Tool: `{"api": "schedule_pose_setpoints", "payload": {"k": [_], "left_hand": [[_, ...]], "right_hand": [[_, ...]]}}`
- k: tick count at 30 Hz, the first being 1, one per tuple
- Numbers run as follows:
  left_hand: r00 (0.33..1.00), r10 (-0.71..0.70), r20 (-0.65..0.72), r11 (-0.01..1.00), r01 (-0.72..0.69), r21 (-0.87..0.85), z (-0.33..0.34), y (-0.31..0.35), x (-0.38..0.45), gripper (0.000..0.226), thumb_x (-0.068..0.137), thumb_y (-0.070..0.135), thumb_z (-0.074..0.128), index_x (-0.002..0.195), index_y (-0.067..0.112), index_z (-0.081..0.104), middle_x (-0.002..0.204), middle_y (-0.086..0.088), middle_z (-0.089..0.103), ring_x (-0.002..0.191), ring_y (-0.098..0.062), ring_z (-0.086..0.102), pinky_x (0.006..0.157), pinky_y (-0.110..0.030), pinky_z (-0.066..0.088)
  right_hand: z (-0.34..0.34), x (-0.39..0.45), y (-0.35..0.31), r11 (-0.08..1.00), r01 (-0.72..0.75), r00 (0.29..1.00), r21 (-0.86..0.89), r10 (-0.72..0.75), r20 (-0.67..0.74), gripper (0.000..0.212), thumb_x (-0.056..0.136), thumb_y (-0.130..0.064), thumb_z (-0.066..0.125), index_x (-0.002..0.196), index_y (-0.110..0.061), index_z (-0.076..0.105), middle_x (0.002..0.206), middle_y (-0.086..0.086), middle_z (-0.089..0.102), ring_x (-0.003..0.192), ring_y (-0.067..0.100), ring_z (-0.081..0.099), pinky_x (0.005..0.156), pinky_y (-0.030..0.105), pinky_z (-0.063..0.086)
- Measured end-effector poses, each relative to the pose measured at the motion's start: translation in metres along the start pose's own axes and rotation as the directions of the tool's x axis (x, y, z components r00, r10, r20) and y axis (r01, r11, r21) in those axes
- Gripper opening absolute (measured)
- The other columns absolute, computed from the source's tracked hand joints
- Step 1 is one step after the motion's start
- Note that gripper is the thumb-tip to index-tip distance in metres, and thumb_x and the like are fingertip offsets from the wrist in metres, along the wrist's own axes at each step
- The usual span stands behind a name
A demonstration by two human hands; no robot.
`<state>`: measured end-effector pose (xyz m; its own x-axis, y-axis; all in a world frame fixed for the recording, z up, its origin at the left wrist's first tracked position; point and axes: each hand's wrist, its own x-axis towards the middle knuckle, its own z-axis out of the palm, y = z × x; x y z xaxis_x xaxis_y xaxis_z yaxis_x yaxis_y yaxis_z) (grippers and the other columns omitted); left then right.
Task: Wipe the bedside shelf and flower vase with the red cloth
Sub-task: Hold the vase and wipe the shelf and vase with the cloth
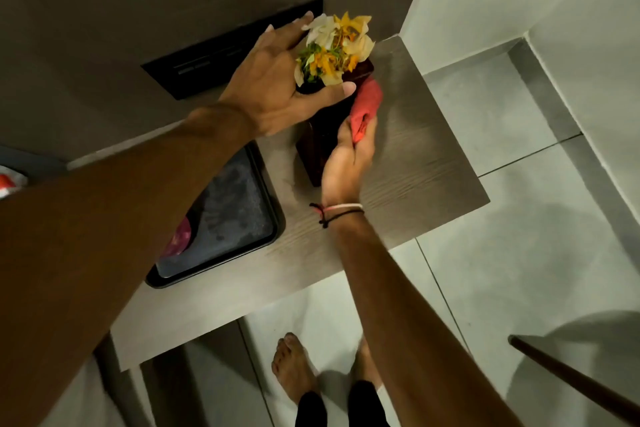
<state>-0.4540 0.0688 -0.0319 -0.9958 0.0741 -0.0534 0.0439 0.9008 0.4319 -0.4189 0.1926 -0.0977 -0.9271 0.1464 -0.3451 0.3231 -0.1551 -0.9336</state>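
At the far left edge a small red-and-white object (8, 184) shows only in part, too cut off to identify. Right of it, a dark rectangular tray with a raised rim (273, 236) lies on the grey wood-grain bedside shelf (433, 177), with something magenta (180, 239) in it half hidden under the left forearm. On the wall beyond, a black rectangular switch panel (221, 52) sits behind the left hand (277, 83). That hand is spread wide and cups the top of the tall dark brown square flower vase (315, 146), thumb across the near rim, fingers reaching round the far side. Yellow, orange and white flowers (332, 45) fill the vase, which stands upright on the shelf just right of the tray. The right hand (346, 163), with thread bands at the wrist (341, 211), is closed around the crumpled red cloth (367, 104) and presses it against the vase's right face. Pale floor tiles (519, 270) lie to the right, and two bare feet (294, 367) stand below the shelf.
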Motion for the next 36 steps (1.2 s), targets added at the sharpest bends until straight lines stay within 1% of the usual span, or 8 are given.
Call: {"api": "schedule_pose_setpoints", "payload": {"k": [7,17,21,24,28,31,33,36], "left_hand": [[1.000,-0.030,0.004,0.998,0.030,-0.059,-0.005,0.006,-0.001,0.067,0.092,0.065,0.051,0.147,0.026,0.051,0.163,-0.003,0.040,0.154,-0.021,0.032,0.130,-0.053,0.013],[0.998,-0.056,-0.004,0.997,0.056,-0.057,-0.004,0.019,-0.012,0.066,0.091,0.063,0.055,0.145,0.024,0.054,0.164,-0.007,0.037,0.152,-0.028,0.028,0.126,-0.051,0.026],[0.998,-0.055,-0.001,0.998,0.055,-0.043,-0.003,0.022,-0.016,0.073,0.090,0.064,0.054,0.150,0.021,0.048,0.165,-0.007,0.034,0.154,-0.027,0.026,0.127,-0.051,0.024],[0.999,-0.034,0.011,0.999,0.034,0.000,-0.003,0.024,-0.017,0.074,0.091,0.064,0.051,0.151,0.021,0.046,0.165,-0.009,0.033,0.153,-0.029,0.026,0.126,-0.054,0.024],[0.999,-0.039,0.029,0.999,0.038,0.024,-0.002,0.021,-0.019,0.082,0.087,0.071,0.047,0.153,0.022,0.044,0.167,-0.008,0.029,0.155,-0.027,0.023,0.128,-0.054,0.020],[0.997,-0.064,-0.042,0.997,0.066,0.027,0.004,0.022,-0.038,0.097,0.081,0.077,0.048,0.157,0.018,0.036,0.171,-0.008,0.022,0.159,-0.022,0.017,0.131,-0.049,0.009],[0.995,-0.051,-0.084,0.997,0.055,0.045,0.014,0.025,-0.040,0.105,0.079,0.077,0.052,0.159,0.013,0.029,0.171,-0.010,0.022,0.158,-0.024,0.021,0.131,-0.047,0.008],[0.985,-0.016,-0.171,0.997,0.029,0.074,0.019,0.026,-0.056,0.113,0.077,0.077,0.053,0.160,0.007,0.024,0.169,-0.014,0.024,0.156,-0.029,0.026,0.130,-0.047,0.010]], "right_hand": [[-0.011,-0.039,0.054,0.871,0.282,0.960,-0.404,-0.256,0.118,0.076,0.096,0.009,0.047,0.160,0.004,0.007,0.173,0.021,0.004,0.162,0.031,0.001,0.133,0.049,0.013],[-0.049,-0.065,0.103,0.414,0.451,0.882,-0.791,-0.344,0.323,0.058,0.102,-0.002,0.043,0.158,-0.003,0.030,0.167,0.024,0.029,0.157,0.036,0.027,0.123,0.051,0.039],[-0.056,-0.076,0.098,0.426,0.457,0.889,-0.781,-0.252,0.383,0.060,0.099,-0.009,0.032,0.158,-0.004,0.030,0.166,0.024,0.029,0.157,0.036,0.028,0.128,0.051,0.031],[-0.066,-0.084,0.098,0.557,0.474,0.860,-0.682,-0.127,0.493,0.064,0.098,0.003,0.045,0.159,-0.008,0.030,0.167,0.021,0.029,0.157,0.035,0.029,0.130,0.049,0.027],[-0.080,-0.086,0.086,0.868,0.161,0.889,-0.470,0.080,0.452,0.048,0.103,0.000,0.049,0.149,-0.012,0.049,0.132,0.011,0.064,0.111,0.031,0.064,0.101,0.037,0.052],[-0.100,-0.085,0.066,0.957,-0.180,0.917,-0.229,0.248,0.314,0.023,0.104,-0.007,0.052,0.120,-0.018,0.064,0.078,0.005,0.071,0.067,0.014,0.058,0.061,0.016,0.053],[-0.118,-0.074,0.055,0.930,-0.366,0.910,0.010,0.356,0.214,0.024,0.103,-0.005,0.053,0.124,-0.012,0.063,0.095,0.014,0.074,0.077,0.017,0.064,0.068,0.019,0.057],[-0.141,-0.065,0.032,0.804,-0.536,0.843,0.258,0.498,0.200,0.043,0.101,-0.005,0.051,0.144,0.002,0.050,0.140,0.026,0.061,0.126,0.041,0.061,0.109,0.054,0.050]]}}
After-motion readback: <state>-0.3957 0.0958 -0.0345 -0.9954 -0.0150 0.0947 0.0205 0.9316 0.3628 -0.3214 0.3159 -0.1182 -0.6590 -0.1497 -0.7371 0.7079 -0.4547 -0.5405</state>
